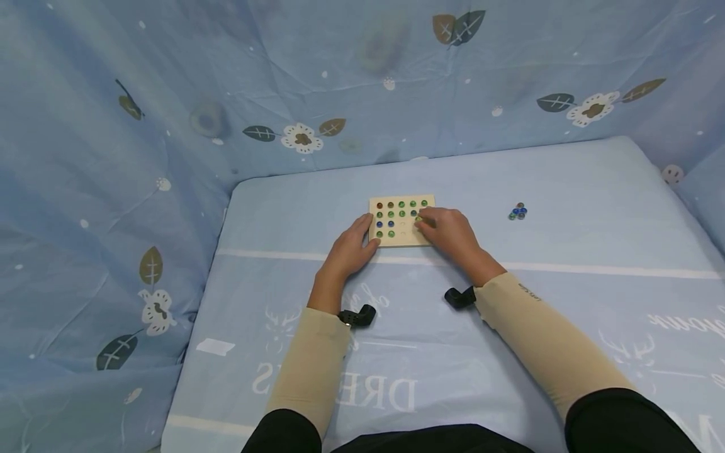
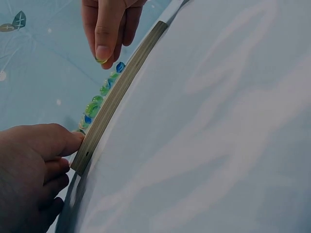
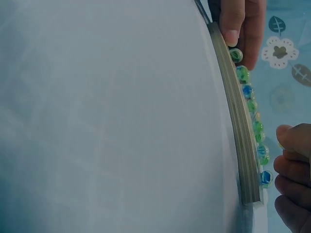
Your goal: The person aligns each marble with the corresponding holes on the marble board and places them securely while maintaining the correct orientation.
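Observation:
A pale wooden marble board lies on the table, holding rows of green, blue and reddish-brown glass marbles. My left hand grips the board's near left corner, thumb at the front edge and fingers along the left side. Over the right part of the board, my right hand pinches a yellow-green marble between thumb and forefinger. In the left wrist view that marble is just above the row of seated ones. A few hollows in the board's lower right show bare wood; my right hand hides part of that side.
To the right of the board sits a small cluster of loose marbles, blue, green and brownish. A light blue printed cloth covers the table, and a patterned curtain hangs behind it. A whitish patch lies at the left.

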A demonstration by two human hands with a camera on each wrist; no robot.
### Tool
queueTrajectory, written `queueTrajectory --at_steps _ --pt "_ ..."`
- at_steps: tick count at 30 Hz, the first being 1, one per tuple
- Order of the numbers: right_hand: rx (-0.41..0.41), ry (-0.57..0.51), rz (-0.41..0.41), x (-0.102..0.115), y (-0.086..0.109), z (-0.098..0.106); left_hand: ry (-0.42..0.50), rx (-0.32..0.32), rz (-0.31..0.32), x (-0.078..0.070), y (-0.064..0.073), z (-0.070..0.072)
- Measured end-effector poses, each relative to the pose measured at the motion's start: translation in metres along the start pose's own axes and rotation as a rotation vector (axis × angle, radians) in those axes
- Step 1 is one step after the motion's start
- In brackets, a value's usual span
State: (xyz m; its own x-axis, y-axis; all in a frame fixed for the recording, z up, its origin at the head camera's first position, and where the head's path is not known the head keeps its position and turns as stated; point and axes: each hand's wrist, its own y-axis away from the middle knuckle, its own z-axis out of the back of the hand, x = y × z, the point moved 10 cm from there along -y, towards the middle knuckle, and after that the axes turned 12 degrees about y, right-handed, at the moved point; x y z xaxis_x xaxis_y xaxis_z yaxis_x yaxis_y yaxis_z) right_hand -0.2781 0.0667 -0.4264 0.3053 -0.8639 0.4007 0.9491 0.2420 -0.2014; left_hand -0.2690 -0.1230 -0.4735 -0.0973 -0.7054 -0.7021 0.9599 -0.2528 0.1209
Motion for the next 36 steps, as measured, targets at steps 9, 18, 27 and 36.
queueTrajectory --at_steps 9,18,27,36 --pt "0.019 0.04 0.022 0.014 -0.006 -0.004 0.018 -0.022 0.022 0.002 0.0 0.002" --pt "0.029 0.079 0.037 0.023 -0.011 -0.011 0.003 -0.022 0.006 0.0 0.001 0.002" --pt "0.033 0.091 0.042 0.025 -0.014 -0.015 -0.009 -0.011 0.012 -0.001 0.0 0.0" --pt "0.058 0.113 0.053 0.028 -0.015 -0.021 -0.016 -0.019 -0.004 -0.001 0.0 0.001"
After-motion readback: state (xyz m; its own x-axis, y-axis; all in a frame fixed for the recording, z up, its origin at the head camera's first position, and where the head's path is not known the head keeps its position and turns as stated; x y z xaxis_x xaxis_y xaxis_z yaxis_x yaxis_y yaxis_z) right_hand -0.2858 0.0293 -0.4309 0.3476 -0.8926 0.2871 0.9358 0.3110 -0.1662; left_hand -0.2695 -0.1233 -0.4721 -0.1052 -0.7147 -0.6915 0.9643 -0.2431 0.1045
